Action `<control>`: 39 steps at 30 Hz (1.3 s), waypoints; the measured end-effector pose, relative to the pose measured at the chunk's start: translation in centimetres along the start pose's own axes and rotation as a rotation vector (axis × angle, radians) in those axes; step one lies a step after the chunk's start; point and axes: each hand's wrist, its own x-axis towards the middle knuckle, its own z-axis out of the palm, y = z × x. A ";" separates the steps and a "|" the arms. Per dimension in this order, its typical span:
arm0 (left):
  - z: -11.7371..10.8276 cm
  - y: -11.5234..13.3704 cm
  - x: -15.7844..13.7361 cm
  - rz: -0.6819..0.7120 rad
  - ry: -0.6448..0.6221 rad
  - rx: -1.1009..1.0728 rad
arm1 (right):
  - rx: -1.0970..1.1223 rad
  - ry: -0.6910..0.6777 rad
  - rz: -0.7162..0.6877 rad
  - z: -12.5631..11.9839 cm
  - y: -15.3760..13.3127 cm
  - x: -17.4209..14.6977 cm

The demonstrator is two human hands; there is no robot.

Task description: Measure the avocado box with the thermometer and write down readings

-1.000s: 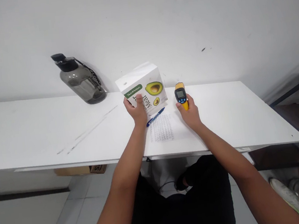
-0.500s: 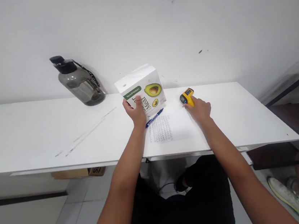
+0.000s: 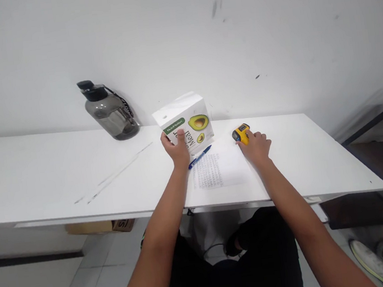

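Note:
A white box with avocado pictures and a green label [image 3: 198, 128] stands tilted on the table, and my left hand [image 3: 177, 150] grips its left side with the thumb across the front. My right hand [image 3: 256, 147] is closed around a yellow and black infrared thermometer [image 3: 241, 133], whose small screen end points left; the handle is mostly hidden by my fingers. Between my hands lies a sheet of paper [image 3: 230, 171] with rows of handwriting. A blue pen [image 3: 200, 157] rests across its upper left part, just below the box.
A grey see-through water bottle [image 3: 113, 116] with a black lid stands at the back left, by the wall. The white table [image 3: 59, 178] ends in a front edge close to me. Under it sits a cardboard box [image 3: 97, 227]. At lower right, another person's leg and shoe [image 3: 373, 261] show.
The whole view has shifted slightly, with the table lower in the picture. Both hands keep their hold on the box and the thermometer; the thermometer looks slightly lower against the table.

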 end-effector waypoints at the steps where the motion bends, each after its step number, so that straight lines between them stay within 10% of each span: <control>1: 0.0 0.1 0.0 0.007 0.005 0.006 | 0.012 0.045 -0.005 0.0 -0.1 -0.1; 6: -0.2 -0.3 0.3 0.021 0.032 0.043 | 0.084 0.259 -0.168 -0.2 -0.7 -0.7; 12: -0.9 -2.0 1.2 0.028 0.051 0.189 | 0.270 0.187 -0.627 0.9 -3.2 -1.9; 20: -1.1 -3.1 1.6 0.011 0.046 0.358 | 0.178 -0.072 -0.775 2.1 -5.0 -3.2; 39: -1.2 -5.4 2.2 0.046 -0.022 0.320 | 0.239 -0.128 -0.901 1.4 -4.5 -3.4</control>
